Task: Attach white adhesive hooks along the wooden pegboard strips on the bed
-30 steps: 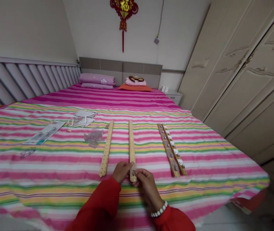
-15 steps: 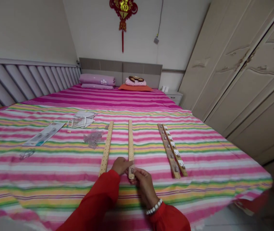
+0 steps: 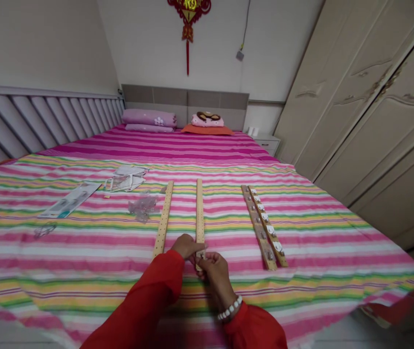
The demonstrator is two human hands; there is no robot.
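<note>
A long pale wooden strip with small holes (image 3: 199, 208) lies lengthwise on the striped cloth in front of me. My left hand (image 3: 186, 246) is closed on its near part from the left, thumb across the top. From the right, my right hand (image 3: 218, 271) pinches at the near end, thumb above and fingers curled partly beneath. Between the fingertips, on the strip, sits a small shiny metal piece (image 3: 201, 255) with what looks like clear plastic; its exact kind is too small to tell. A second holed strip (image 3: 164, 218) lies to the left, partly behind my left sleeve.
Right of my hands, two strips carry rows of small pieces: a metal-studded strip (image 3: 260, 232) and one with white tabs (image 3: 270, 230). Leftward lie small clear packets (image 3: 143, 207), white packaging (image 3: 126, 179), a flat clear-and-white pack (image 3: 71, 199) and a tangled loop (image 3: 45, 230).
The view has shifted slightly, so everything sits a little further right. My right fingers have closed further over the small metal piece. My left hand keeps its hold on the strip.
</note>
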